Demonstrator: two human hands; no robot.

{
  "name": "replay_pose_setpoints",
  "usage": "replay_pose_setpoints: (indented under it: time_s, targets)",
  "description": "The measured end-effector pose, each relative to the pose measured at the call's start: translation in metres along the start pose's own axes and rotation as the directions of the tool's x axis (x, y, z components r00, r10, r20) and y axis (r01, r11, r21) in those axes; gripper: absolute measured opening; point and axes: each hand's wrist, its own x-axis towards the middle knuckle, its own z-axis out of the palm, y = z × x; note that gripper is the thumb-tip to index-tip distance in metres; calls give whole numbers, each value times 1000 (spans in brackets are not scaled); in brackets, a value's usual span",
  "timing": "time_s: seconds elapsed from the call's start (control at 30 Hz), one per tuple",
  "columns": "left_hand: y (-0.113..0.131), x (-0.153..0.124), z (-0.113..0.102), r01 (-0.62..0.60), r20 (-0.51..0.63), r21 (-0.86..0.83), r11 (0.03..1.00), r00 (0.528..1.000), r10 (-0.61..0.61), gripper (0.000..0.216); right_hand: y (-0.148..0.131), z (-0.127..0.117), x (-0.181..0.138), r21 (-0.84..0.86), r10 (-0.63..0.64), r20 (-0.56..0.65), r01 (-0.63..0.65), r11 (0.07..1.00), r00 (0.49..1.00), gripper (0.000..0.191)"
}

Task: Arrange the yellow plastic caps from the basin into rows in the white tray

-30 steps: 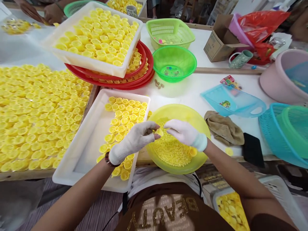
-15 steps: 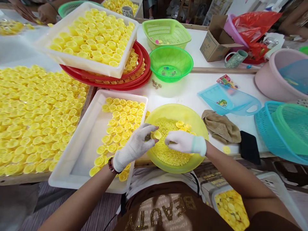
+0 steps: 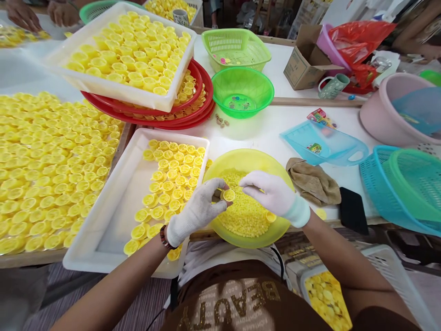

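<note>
The left hand, in a white glove, is holding a yellow cup between its curled thumb and fingers. The cup is sitting just left of the gloved right hand, whose thumb and fingers are nearly meeting; whether they are gripping anything, one cannot tell. Both hands are hovering over a yellow bowl of small yellow pieces. Compared with half a second ago, the right hand is reaching higher over the bowl, covering loose cups that were showing there; one loose cup is now showing below its palm. The bowl's near rim is reaching past the table's front edge. A white tray is lying close on the left, a brown cloth just right. Beyond the bowl, white tabletop is stretching toward a blue scoop and a green bowl.
</note>
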Motion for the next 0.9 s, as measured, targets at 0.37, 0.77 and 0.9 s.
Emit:
replay_pose_setpoints:
  time_s: [0.37,0.77,0.9]
  targets:
    - [-4,0,7,-133,-116,167,977,981,153,25,-9,12,-2,67,-5,15,4,998,1000,11]
    - [-3,3,13,-227,-128,171,959,960,250,23,-18,6,-1,267,208,-46,-189,945,977,10]
    - [1,-3,1,-198,-150,199,960,962,230,26,-25,7,-1,236,178,-1,-173,956,984,11]
